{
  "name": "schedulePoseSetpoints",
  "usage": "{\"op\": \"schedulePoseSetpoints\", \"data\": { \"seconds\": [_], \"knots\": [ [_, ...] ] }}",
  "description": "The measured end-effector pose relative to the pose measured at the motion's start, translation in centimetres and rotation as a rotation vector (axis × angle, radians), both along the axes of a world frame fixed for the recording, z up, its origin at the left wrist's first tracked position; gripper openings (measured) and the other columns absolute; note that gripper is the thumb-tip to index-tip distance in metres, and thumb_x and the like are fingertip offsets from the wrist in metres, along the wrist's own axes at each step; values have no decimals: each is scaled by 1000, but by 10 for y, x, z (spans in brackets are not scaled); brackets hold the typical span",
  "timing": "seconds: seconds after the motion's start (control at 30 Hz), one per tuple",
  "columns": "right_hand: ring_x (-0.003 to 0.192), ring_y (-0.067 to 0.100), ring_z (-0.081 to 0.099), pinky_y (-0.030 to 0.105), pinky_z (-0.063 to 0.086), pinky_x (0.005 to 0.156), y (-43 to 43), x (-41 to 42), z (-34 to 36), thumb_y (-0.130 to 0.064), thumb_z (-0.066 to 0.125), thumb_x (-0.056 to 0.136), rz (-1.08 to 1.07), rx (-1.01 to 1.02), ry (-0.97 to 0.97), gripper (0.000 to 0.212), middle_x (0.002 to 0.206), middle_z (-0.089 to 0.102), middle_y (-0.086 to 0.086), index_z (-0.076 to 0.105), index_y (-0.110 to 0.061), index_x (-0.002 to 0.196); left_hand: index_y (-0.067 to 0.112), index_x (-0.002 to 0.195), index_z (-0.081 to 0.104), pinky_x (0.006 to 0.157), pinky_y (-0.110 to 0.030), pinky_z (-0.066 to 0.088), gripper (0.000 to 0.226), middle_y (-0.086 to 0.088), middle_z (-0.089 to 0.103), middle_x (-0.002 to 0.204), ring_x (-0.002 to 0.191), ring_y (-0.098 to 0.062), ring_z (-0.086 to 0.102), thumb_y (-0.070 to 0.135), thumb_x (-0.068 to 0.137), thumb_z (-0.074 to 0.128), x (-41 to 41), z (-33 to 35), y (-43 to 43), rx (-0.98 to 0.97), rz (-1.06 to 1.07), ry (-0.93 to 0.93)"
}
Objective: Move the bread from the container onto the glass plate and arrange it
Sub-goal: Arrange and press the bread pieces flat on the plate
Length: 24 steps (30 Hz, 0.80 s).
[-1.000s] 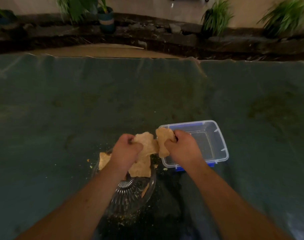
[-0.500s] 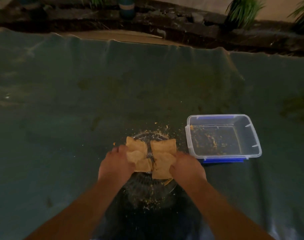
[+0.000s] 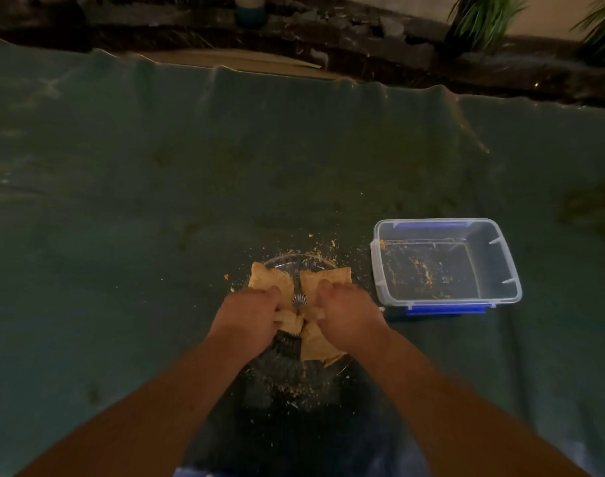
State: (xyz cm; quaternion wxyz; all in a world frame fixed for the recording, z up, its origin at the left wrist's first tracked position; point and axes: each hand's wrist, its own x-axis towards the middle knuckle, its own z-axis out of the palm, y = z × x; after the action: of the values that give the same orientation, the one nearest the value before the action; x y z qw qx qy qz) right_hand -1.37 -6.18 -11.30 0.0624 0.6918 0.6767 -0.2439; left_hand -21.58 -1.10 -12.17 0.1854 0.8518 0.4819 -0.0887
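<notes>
Bread [image 3: 272,280] is all on the glass plate [image 3: 294,261] now; the container [image 3: 445,263] at 3 o'clock holds only crumbs. Left hand [image 3: 247,318] and right hand [image 3: 347,318] both sit curled on the pieces, fingers pressing near the plate's centre, neither one nearer. Pieces fan toward 11 and 1 o'clock, another at 6. Plenty of bare green cloth [image 3: 122,201] toward 9 and 12 o'clock, so I'd guess there's room to nudge outward.

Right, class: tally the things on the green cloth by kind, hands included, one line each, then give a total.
Bare hands: 2, left and right
Round clear glass plate: 1
Clear rectangular plastic container with blue clips: 1
Tan flat bread pieces: at least 3; hands hide part
Total: at least 7, loose crumbs not counted
</notes>
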Motion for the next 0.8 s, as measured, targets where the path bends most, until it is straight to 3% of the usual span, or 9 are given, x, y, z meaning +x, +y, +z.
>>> {"op": "schedulePoseSetpoints", "data": {
  "seconds": [0.1, 0.2, 0.33, 0.4, 0.47, 0.57, 0.67, 0.73, 0.8],
  "knots": [
    [87, 20, 66, 37, 57, 77, 3, 11, 3, -16, 68, 92, -141, -116, 249, 36, 92, 67, -1, 53, -26, 124, 31, 109, 59, 66, -34, 46, 27, 8, 63, 96, 88, -17, 61, 34, 87, 75, -9, -2, 2, -304, 159, -136],
    [91, 18, 60, 34, 52, 78, -2, 15, 0, -14, 65, 93, -75, -117, 242, 33, 99, 65, -4, 61, -27, 122, 28, 112, 61, 69, -33, 46, 29, 4, 64, 103, 90, -17, 59, 37, 87, 73, -16, -8, 0, -414, 85, -7],
    [100, 25, 58, 43, 53, 85, -23, 9, -10, -16, 58, 95, 75, -74, 116, 27, 110, 67, 6, 63, -23, 120, 32, 112, 57, 68, -35, 44, 37, 4, 64, 103, 84, -16, 52, 54, 83, 61, -18, -8, -10, -279, 27, 110],
    [103, 27, 55, 44, 52, 85, -31, 6, -10, -18, 58, 92, 123, 61, 77, 27, 111, 64, 7, 63, -19, 119, 29, 112, 56, 73, -39, 49, 51, 3, 61, 103, 93, -20, 53, 67, 78, 50, -18, -4, -14, -80, -85, 124],
    [104, 27, 53, 45, 52, 87, -35, 4, -11, -20, 58, 90, 95, 199, 45, 30, 112, 62, 7, 63, -19, 120, 25, 113, 56, 81, -44, 49, 56, 0, 56, 106, 101, -24, 51, 67, 78, 42, -16, 0, -15, 71, -141, 81],
    [119, 30, 50, 50, 46, 102, -32, -1, -13, -20, 52, 93, 79, 180, 35, 41, 127, 59, 8, 58, -21, 133, 24, 127, 53, 93, -45, 47, 50, -2, 54, 124, 114, -25, 47, 53, 87, 44, -9, 1, -11, 44, -128, 45],
    [145, 36, 32, 54, 27, 120, -24, -1, -19, -26, 46, 99, 106, 64, -18, 56, 155, 43, 14, 39, -20, 154, 23, 145, 44, 114, -48, 33, 59, -5, 44, 151, 138, -27, 35, 50, 93, 55, 0, -5, -8, 1, -147, 89],
    [153, 37, 21, 52, 19, 124, -18, -2, -19, -34, 45, 101, 99, 43, -34, 61, 164, 33, 16, 30, -19, 158, 21, 151, 36, 122, -48, 20, 69, -8, 33, 162, 148, -28, 24, 52, 93, 56, 4, -5, -7, -5, -137, 102],
    [150, 38, 26, 52, 23, 122, -16, -2, -16, -39, 43, 101, 92, 66, -28, 59, 160, 37, 17, 35, -17, 155, 21, 150, 38, 122, -49, 20, 68, -9, 34, 162, 147, -30, 25, 52, 93, 56, 5, -5, -9, 31, -121, 86]
  ]
}}
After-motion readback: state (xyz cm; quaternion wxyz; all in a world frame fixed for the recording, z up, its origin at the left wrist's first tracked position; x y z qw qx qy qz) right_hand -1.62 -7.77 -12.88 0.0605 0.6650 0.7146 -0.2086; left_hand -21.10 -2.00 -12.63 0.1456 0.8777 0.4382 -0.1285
